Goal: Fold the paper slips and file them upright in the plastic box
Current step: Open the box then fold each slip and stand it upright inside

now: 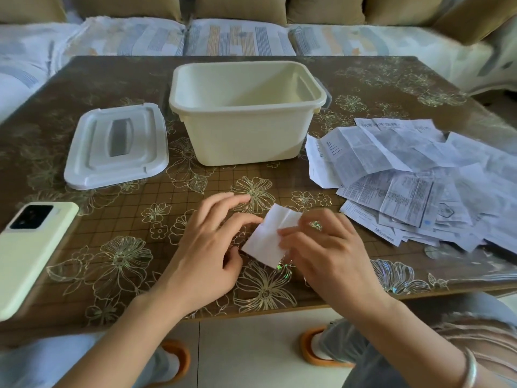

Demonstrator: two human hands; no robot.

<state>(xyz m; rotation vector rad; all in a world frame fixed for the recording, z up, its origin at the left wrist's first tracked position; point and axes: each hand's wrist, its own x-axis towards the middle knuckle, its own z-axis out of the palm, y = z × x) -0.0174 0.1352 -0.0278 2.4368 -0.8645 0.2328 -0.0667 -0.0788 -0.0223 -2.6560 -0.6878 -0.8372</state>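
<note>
A small white paper slip (267,239) lies partly folded on the table near its front edge. My left hand (207,247) pinches its left edge with thumb and fingers. My right hand (321,247) presses on its right side, fingers bent over the fold. A cream plastic box (246,135) stands open behind the hands, and I see no slips inside it. A loose pile of printed paper slips (419,180) spreads over the right side of the table.
The box's white lid (114,147) lies flat to the left of the box. A pale green phone (30,250) rests face down at the table's left front. The table (126,208) has a brown floral cover; a sofa runs behind it.
</note>
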